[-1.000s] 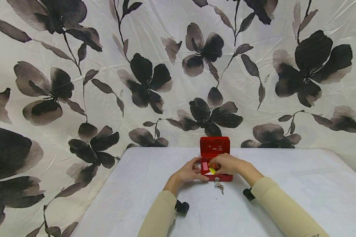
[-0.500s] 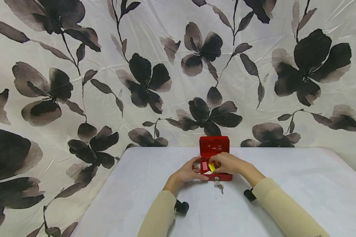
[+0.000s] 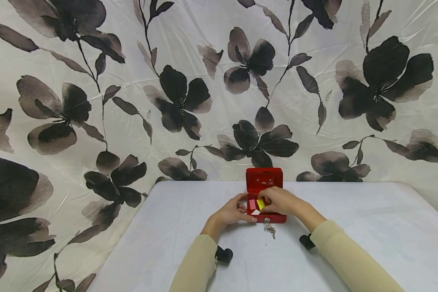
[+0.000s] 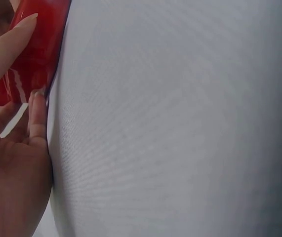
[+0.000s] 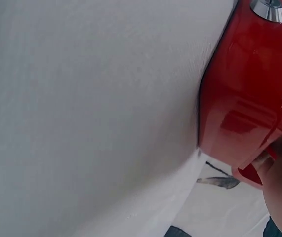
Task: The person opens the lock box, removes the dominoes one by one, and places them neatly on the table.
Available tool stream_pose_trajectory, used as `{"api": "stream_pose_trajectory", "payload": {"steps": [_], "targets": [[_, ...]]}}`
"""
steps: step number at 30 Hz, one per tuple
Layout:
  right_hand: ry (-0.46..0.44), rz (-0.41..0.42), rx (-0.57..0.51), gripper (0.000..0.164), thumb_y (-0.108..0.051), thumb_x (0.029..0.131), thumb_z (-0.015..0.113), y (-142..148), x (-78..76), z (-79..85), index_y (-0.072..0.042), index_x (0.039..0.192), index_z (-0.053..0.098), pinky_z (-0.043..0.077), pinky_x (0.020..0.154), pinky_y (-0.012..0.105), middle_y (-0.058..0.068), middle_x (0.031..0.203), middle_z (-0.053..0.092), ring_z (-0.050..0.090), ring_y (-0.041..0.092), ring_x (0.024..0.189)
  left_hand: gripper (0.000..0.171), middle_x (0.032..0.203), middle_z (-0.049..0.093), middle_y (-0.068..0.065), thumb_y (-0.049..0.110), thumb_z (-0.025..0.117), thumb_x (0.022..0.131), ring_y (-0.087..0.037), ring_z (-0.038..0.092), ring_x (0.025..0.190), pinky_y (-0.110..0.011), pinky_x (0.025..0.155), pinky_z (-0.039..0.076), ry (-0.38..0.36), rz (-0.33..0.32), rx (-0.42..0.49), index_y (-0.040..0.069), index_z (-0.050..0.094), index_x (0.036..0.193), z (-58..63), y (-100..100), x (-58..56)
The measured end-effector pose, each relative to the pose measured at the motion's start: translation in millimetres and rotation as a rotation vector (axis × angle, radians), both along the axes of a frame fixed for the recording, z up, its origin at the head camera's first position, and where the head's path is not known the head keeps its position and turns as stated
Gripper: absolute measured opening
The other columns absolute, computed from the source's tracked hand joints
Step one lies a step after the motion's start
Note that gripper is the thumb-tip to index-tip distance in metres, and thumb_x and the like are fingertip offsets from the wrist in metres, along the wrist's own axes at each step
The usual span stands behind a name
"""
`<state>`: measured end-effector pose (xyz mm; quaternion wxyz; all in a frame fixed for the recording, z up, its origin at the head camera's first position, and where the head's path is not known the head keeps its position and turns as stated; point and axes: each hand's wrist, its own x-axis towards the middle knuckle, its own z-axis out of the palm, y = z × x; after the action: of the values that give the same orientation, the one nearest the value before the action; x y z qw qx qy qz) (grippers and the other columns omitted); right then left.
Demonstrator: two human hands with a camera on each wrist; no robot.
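Observation:
A small red cash box (image 3: pixel 275 219) stands on the white table with its lid (image 3: pixel 264 177) raised at the back. My left hand (image 3: pixel 227 213) holds its left side, thumb on the front wall; in the left wrist view, fingers (image 4: pixel 38 116) lie along the side. Inside the box, my right hand (image 3: pixel 282 201) pinches a small yellow block (image 3: pixel 260 203), its fingertips partly hidden. To the left sits a pink block (image 3: pixel 252 204), with a white piece (image 3: pixel 256 212) in front of it. The hand covers the box's right part.
Keys (image 3: pixel 271 231) hang from the lock at the box's front; the lock (image 5: pixel 270 10) also shows in the right wrist view. The white table (image 3: pixel 160 251) extends around the box. A floral cloth (image 3: pixel 190 48) hangs behind the table.
The yellow block has turned more upright and shifted slightly back beside the pink one under the right fingers. More of the white piece shows. The left hand stays in place.

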<state>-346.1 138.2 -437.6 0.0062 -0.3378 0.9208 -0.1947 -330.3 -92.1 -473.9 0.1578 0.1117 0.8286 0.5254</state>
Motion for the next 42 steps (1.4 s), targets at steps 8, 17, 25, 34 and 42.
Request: {"api": "stream_pose_trajectory", "payload": {"steps": [8, 17, 25, 34, 42], "targets": [[-0.041, -0.020, -0.085, 0.037, -0.026, 0.086, 0.085, 9, 0.1, 0.9, -0.012, 0.117, 0.072, 0.055, 0.089, 0.040, 0.002, 0.104, 0.064, 0.059, 0.022, 0.097, 0.095, 0.122, 0.060, -0.001, 0.028, 0.094, 0.073, -0.021, 0.056, 0.107, -0.037, 0.096, 0.055, -0.003, 0.016, -0.023, 0.026, 0.043, 0.153, -0.3, -2, 0.6], [-0.071, -0.008, -0.167, 0.038, -0.024, 0.085, 0.085, 18, 1.7, 3.7, -0.009, 0.117, 0.071, 0.056, 0.091, 0.042, 0.000, 0.107, 0.070, 0.062, 0.024, 0.099, 0.096, 0.119, 0.060, -0.002, 0.027, 0.094, 0.072, -0.021, 0.056, 0.106, -0.036, 0.095, 0.055, -0.008, 0.012, -0.013, 0.025, 0.043, 0.154, -1.6, -1, 0.3], [-0.087, -0.023, -0.212, 0.038, -0.024, 0.086, 0.085, 29, 5.8, 7.4, -0.006, 0.116, 0.071, 0.054, 0.075, 0.027, -0.002, 0.098, 0.068, 0.057, 0.019, 0.086, 0.095, 0.123, 0.060, -0.001, 0.027, 0.094, 0.072, -0.022, 0.055, 0.108, -0.038, 0.097, 0.054, -0.018, 0.019, 0.004, 0.026, 0.045, 0.153, 0.5, -1, 0.3], [-0.108, -0.026, -0.251, 0.036, -0.023, 0.087, 0.083, 37, 12.1, 6.0, -0.005, 0.116, 0.071, 0.055, 0.081, 0.037, -0.001, 0.099, 0.068, 0.059, 0.022, 0.090, 0.093, 0.117, 0.060, -0.003, 0.024, 0.093, 0.075, -0.022, 0.055, 0.106, -0.035, 0.092, 0.053, -0.006, 0.011, 0.007, 0.022, 0.044, 0.153, -1.3, 1, -0.7], [-0.112, -0.044, -0.255, 0.033, -0.021, 0.088, 0.082, 47, 14.9, 5.9, -0.005, 0.115, 0.071, 0.055, 0.087, 0.051, 0.001, 0.102, 0.069, 0.062, 0.026, 0.097, 0.092, 0.118, 0.059, -0.003, 0.023, 0.092, 0.076, -0.022, 0.054, 0.106, -0.033, 0.089, 0.052, -0.003, 0.014, 0.012, 0.021, 0.044, 0.154, -1.7, 1, -1.0]]}}
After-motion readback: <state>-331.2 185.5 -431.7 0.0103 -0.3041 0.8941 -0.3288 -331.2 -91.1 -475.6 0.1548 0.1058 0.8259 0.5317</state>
